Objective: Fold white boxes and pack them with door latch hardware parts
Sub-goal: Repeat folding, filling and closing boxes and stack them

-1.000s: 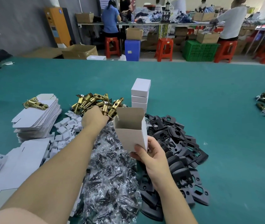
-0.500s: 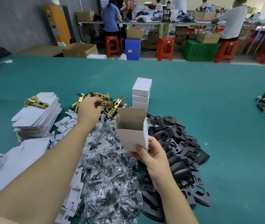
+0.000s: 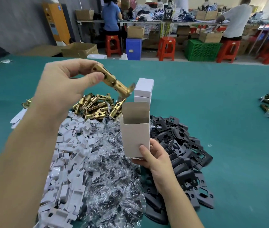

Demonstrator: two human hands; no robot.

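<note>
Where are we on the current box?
Done: closed boxes are stacked on the table; the open box is folded, top open. In hand: right hand holds it upright, left hand holds a brass latch above it, not yet inside. Left: insert the latch, add other parts, close.

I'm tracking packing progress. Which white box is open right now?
The upright box held in the right hand: its top flaps stand open, showing an empty inside. The stacked boxes behind it are closed.
</note>
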